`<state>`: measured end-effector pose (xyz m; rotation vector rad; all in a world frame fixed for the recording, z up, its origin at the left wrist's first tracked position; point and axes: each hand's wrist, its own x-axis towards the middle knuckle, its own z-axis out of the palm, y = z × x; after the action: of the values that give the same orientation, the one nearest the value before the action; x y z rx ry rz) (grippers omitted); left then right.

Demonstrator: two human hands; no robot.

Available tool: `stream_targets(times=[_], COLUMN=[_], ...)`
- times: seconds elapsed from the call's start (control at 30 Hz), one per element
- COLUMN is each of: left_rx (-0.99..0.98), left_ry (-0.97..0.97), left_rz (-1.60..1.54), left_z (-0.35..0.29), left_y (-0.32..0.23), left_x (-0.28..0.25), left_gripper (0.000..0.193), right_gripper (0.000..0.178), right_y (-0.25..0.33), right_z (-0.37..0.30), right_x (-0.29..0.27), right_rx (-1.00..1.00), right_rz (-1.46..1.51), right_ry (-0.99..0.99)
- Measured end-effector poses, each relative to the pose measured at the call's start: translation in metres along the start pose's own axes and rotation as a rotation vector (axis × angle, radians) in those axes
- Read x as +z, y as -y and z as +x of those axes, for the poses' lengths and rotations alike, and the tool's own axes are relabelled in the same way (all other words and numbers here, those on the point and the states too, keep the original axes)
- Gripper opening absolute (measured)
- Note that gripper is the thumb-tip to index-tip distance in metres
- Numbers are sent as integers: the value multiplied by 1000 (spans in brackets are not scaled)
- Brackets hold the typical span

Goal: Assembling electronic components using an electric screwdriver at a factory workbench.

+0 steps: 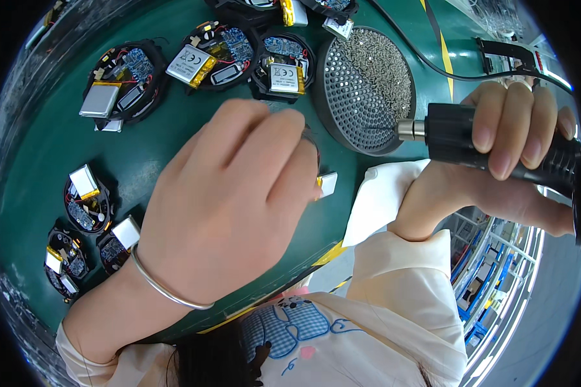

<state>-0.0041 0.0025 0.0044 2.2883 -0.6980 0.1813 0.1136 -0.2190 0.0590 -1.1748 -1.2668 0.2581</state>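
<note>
My left hand (pixel 219 200), with a silver bangle at the wrist, is closed over the middle of the green mat. It grips a small electronic unit that it mostly hides; a dark rim and a silver pouch battery (pixel 328 184) show past the fingers. Wrapped in my right hand (pixel 516 135) is a black electric screwdriver (pixel 455 133), held sideways. Its metal nose points left, and a thin bit reaches over a round grey screw tray (pixel 326 106). Many small screws (pixel 381 61) lie in the tray, piled toward its far right side.
Open round units with blue boards and batteries (pixel 126 80) line the far left and top. Smaller units (pixel 87 200) sit at the near left. A black cable (pixel 426 61) crosses the far right. White paper (pixel 381 193) lies below the tray, beside the mat's striped edge (pixel 329 253).
</note>
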Motion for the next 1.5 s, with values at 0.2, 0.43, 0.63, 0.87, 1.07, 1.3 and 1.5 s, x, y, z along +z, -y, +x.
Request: stream_targets(times=[0.2, 0.43, 0.63, 0.87, 1.07, 1.3, 1.5], left_rx=[-39, -38, -25, -12, 4, -2, -7], left_ry=[20, 24, -84, -74, -101, -182, -91], left_rz=[-58, -44, -58, -19, -26, -105, -79], left_z=[17, 18, 13, 12, 10, 7, 9], left_y=[-4, -2, 1, -2, -1, 1, 0], left_x=[-5, -4, 0, 1, 3, 3, -4], left_gripper=[27, 26, 22, 21, 22, 18, 17], right_gripper=[91, 90, 88, 87, 86, 80, 81], right_y=[-3, -10, -12, -12, -12, -23, -20], right_z=[2, -4, -3, -3, -4, -1, 1], right_x=[10, 20, 28, 29, 35, 50, 53], right_rx=[-9, -10, -18, -17, -25, -77, -69], right_rz=[83, 135, 168, 192, 223, 149, 141], right_ry=[-40, -70, -88, -106, -121, -92, -87])
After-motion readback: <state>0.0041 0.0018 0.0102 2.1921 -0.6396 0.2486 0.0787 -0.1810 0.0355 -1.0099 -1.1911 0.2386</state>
